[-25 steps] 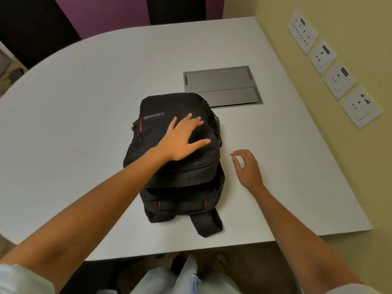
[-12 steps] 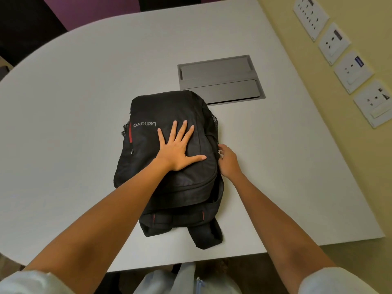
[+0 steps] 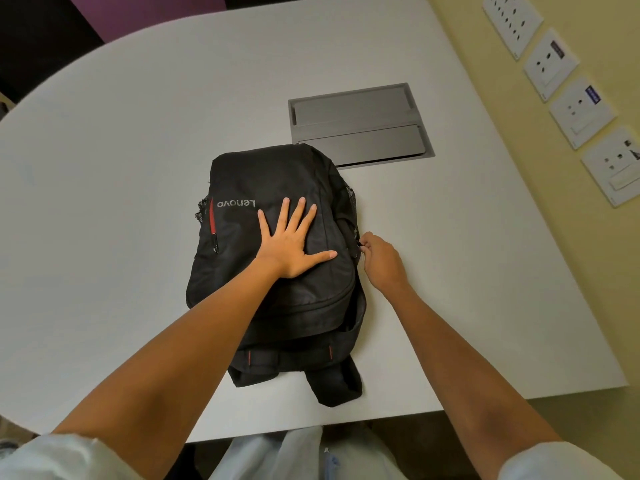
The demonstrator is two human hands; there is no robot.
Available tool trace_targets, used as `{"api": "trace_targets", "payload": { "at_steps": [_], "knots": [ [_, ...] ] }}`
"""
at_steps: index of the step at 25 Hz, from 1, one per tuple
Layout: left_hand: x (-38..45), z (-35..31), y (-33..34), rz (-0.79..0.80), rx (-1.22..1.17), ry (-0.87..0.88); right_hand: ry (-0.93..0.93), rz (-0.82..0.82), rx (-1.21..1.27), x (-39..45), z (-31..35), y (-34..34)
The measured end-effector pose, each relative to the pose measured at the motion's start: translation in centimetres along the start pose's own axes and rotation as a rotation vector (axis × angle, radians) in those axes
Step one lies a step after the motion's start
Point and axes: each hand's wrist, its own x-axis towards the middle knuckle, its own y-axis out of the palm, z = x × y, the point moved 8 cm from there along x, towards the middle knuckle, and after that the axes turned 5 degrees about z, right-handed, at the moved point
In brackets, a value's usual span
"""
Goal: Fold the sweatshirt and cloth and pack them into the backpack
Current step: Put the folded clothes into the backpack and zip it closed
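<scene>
1. The backpack (image 3: 277, 265) lies flat, front panel up, on the white table (image 3: 121, 150). Its long axis runs away from the person, with the straps at the near end and the far end touching the grey floor-box lid (image 3: 356, 126).
2. Left hand (image 3: 294, 247): fingers straight and spread, palm pressed on the backpack's front panel; it grasps nothing.
3. Right hand (image 3: 382, 258): at the backpack's right edge, fingers curled in a pinch on a small dark zipper pull (image 3: 360, 249).
4. Sweatshirt and cloth: not visible; presumably inside the backpack, though this cannot be confirmed.
5. Judgement: the zipper track appears to run from the pull toward the near end, where a gap shows. The right hand is the nearer and is placed to draw it while the left steadies the backpack.
</scene>
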Motion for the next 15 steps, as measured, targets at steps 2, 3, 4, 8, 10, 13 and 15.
{"api": "trace_targets", "payload": {
  "at_steps": [2,3,4,8,10,13,15],
  "knots": [
    [0.3,-0.1,0.4,0.026,0.015,-0.015,-0.004,0.011,-0.014,-0.4,-0.4,-0.5],
    [0.4,-0.1,0.6,0.037,0.025,-0.024,-0.008,0.022,-0.015,-0.6,-0.5,-0.7],
    [0.5,-0.1,0.8,0.046,0.035,-0.034,-0.009,0.033,-0.017,-0.8,-0.6,-0.8],
    [1.0,-0.2,1.2,0.081,0.047,-0.05,-0.039,0.043,-0.044,-2.6,0.0,-0.8],
    [1.1,-0.2,1.2,0.101,0.043,-0.054,-0.054,0.033,-0.049,-3.8,0.3,-0.7],
    [1.1,-0.1,1.3,0.112,0.041,-0.057,-0.051,0.037,-0.033,-5.9,0.3,-0.5],
    [1.1,-0.2,1.4,0.115,0.039,-0.056,-0.052,0.045,-0.026,-7.6,0.3,-0.1]
  ]
}}
